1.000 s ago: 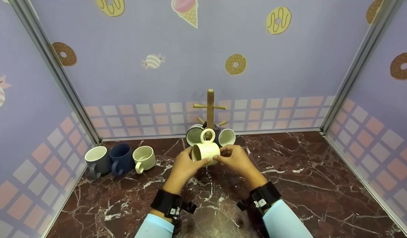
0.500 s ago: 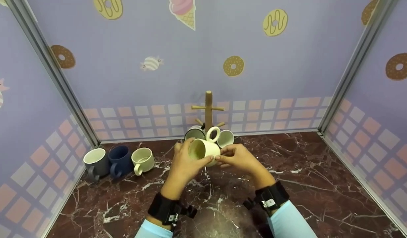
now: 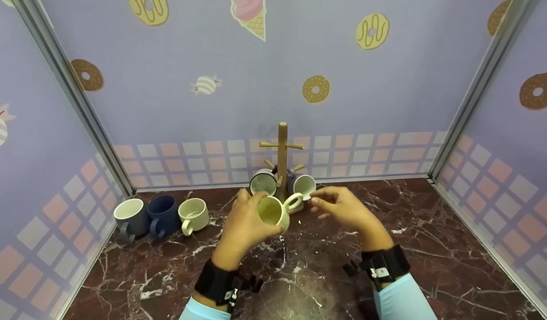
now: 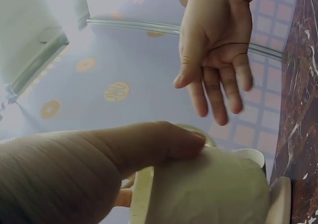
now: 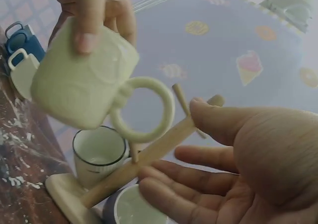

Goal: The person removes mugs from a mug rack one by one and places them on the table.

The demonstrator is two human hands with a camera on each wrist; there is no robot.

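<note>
My left hand (image 3: 246, 222) grips a pale yellow mug (image 5: 82, 75) by its body, thumb on the outside and the other fingers around the far side. The mug is tilted, its mouth facing left and its ring handle (image 3: 293, 201) pointing up to the right. My right hand (image 3: 344, 209) is apart from the mug, to its right, with fingers loosely spread and nothing in them. Just behind stands a wooden mug tree (image 3: 282, 153). A white mug with a dark rim (image 3: 263, 182) hangs on its left, and a dark mug with a white inside (image 3: 305, 186) on its right.
On the left of the marble-patterned table (image 3: 411, 249) stand a grey mug (image 3: 131, 218), a navy mug (image 3: 162, 215) and a pale green-yellow mug (image 3: 194, 214) in a row. Patterned walls (image 3: 273, 111) enclose the back and both sides.
My right hand has let go of the yellow mug and moved right. The left hand has turned the mug, so its handle swung from upright toward the right.
</note>
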